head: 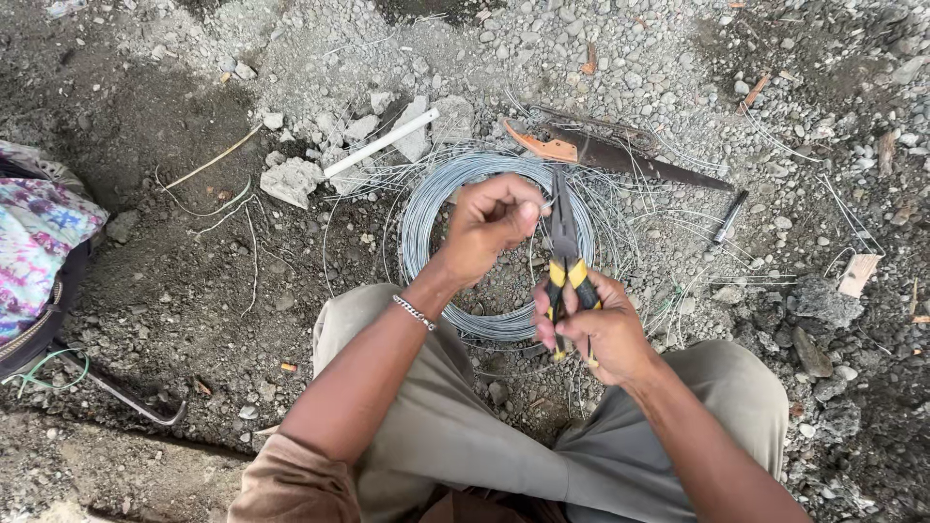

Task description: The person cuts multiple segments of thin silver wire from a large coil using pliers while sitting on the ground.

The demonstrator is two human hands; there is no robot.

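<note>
The wire (539, 225) is being pinched at its end in the left hand (492, 221), just above the coil (426, 208) it seems to run from; the strand is too thin to trace along its whole length. That hand is closing tightly, fingers curled around the strand, right beside the pliers (565, 254). The right hand (599, 327) is wrapping the yellow-and-black handles, squeezing them near together, with the nose pointing up toward the left fingertips. Whether the nose is already biting the wire I cannot tell.

By my judgement, a short length is being cut or bent off the coil. The cut calls for the strand lying square in the cutter and held taut while the handles are pressed home.

The coil is lying on gravel ground between the person's knees, with loose wire strands spreading around it. Beyond it a saw (620, 153) with an orange handle is resting on the stones, and a white stick (381, 143) is lying near broken concrete lumps (291, 180). A patterned bag (39, 242) is sitting at the left edge, well apart.
</note>
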